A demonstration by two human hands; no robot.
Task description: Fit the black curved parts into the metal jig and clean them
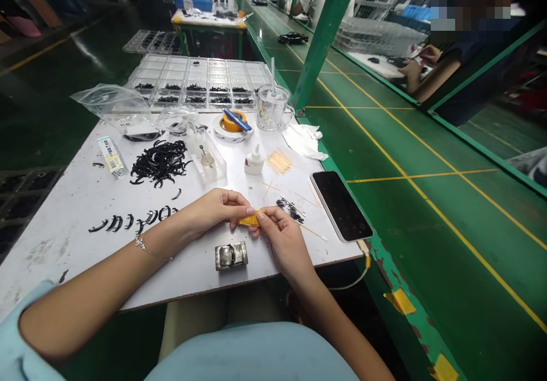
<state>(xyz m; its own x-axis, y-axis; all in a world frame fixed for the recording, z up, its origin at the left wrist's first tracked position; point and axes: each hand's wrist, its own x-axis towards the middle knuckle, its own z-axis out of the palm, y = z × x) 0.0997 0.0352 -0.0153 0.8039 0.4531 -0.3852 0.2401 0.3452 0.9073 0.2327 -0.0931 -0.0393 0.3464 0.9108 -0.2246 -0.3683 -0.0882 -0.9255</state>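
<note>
I hold a small yellow piece above the white table, near its front edge. My left hand pinches its left end, thumb on top and fingers curled beneath; my right hand pinches the other end the same way, so my fingertips almost meet across it.

Just below, nearer to me, a metal block sits on the table with a black band over its top. Beside my right hand lie a scatter of black bits and a swab, and farther right the phone rests at the table's edge.

Beyond my hands stand a white bottle and, next to it, a bunch of sticks. Past my left forearm, black strips lie in a loose row, with a heap of similar ones behind them. A clear cup stands farther back, close to the tissue.
</note>
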